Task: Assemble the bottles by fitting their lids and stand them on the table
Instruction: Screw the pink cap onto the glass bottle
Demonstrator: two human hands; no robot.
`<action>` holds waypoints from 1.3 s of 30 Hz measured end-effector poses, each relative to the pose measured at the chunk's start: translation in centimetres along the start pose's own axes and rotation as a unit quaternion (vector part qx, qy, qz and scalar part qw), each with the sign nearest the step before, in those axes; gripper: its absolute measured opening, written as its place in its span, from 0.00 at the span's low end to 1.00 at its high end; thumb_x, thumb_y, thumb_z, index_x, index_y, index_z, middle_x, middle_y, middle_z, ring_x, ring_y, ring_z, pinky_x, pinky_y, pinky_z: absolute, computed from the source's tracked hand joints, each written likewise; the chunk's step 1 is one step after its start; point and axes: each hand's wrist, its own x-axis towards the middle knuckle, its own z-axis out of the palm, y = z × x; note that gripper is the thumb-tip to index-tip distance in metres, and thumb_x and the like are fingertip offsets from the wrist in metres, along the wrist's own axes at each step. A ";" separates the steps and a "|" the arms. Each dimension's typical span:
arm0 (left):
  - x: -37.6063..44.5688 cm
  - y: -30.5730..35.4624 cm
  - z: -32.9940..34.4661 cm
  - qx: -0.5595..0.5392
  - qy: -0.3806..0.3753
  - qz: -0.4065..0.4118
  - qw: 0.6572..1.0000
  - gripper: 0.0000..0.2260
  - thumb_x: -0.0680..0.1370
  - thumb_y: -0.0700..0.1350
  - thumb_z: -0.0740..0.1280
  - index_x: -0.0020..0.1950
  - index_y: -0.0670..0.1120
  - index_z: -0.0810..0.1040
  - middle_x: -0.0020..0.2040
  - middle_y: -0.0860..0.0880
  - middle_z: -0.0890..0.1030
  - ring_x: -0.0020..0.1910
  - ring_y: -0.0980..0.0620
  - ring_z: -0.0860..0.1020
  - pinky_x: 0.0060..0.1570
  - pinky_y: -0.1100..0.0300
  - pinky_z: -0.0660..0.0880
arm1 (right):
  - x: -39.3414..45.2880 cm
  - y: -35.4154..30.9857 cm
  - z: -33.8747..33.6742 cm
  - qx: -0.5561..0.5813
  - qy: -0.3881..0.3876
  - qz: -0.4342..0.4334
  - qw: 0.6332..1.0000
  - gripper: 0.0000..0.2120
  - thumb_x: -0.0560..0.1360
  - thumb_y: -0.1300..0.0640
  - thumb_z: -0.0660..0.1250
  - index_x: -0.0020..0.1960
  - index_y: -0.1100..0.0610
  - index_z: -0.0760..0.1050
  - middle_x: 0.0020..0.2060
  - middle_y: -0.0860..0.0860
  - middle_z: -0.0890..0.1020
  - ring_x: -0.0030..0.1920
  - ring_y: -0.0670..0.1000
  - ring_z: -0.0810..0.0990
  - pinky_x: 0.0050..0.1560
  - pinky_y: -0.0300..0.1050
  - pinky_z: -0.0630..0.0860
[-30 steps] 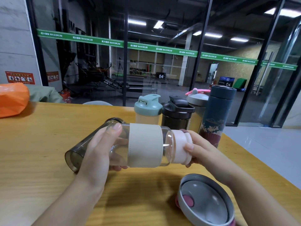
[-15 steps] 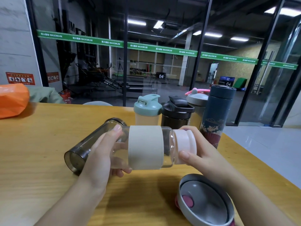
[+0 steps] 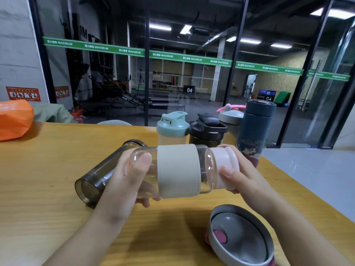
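Head camera view looks down at a yellow wooden table. Above it, a clear glass bottle with a beige sleeve around its middle is held on its side in both hands, not touching the table. Left hand grips the bottom end, with thumb on top and fingers curled under. Right hand is wrapped around the pale pink round lid, which sits on the bottle mouth. Behind the left hand, a smoky grey transparent bottle without lid lies on its side on the table. A grey round lid with a pink button lies upside down near the front edge. At the far edge stand four closed bottles: a bottle with a teal lid, a black shaker bottle, a bottle with a grey lid and a dark blue tall flask. An orange bag rests at the far left
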 end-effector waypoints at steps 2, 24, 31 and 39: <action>-0.1 0.1 -0.1 0.000 -0.013 -0.004 1.000 0.33 0.59 0.63 0.68 0.62 0.52 0.72 0.45 0.49 0.82 0.34 0.51 0.81 0.26 0.59 0.73 | 0.1 0.0 0.1 0.023 0.017 0.001 1.000 0.26 0.63 0.39 0.63 0.57 0.49 0.70 0.34 0.46 0.78 0.29 0.43 0.74 0.28 0.37 0.70; -0.1 -2.0 -0.5 0.325 -0.047 0.011 0.945 0.35 0.55 0.62 0.77 0.58 0.65 0.66 0.53 0.64 0.77 0.56 0.63 0.73 0.54 0.58 0.73 | 0.2 -1.2 1.1 0.276 -0.011 -0.009 0.961 0.45 0.55 0.48 0.82 0.68 0.57 0.69 0.58 0.53 0.81 0.48 0.48 0.83 0.46 0.38 0.79; 0.5 -3.8 0.9 0.211 0.034 -0.052 0.976 0.26 0.60 0.54 0.81 0.50 0.59 0.69 0.52 0.58 0.78 0.51 0.64 0.75 0.42 0.71 0.69 | 0.3 -1.5 0.2 0.233 0.030 0.005 0.972 0.39 0.56 0.39 0.78 0.62 0.54 0.74 0.59 0.53 0.81 0.50 0.54 0.83 0.43 0.43 0.80; 1.0 -6.0 1.3 0.227 0.059 -0.080 0.969 0.36 0.54 0.59 0.79 0.59 0.54 0.72 0.53 0.57 0.79 0.51 0.59 0.77 0.46 0.61 0.73 | 0.2 -1.2 0.5 0.197 0.012 0.013 0.980 0.29 0.56 0.37 0.76 0.53 0.49 0.81 0.55 0.55 0.83 0.43 0.53 0.84 0.42 0.43 0.80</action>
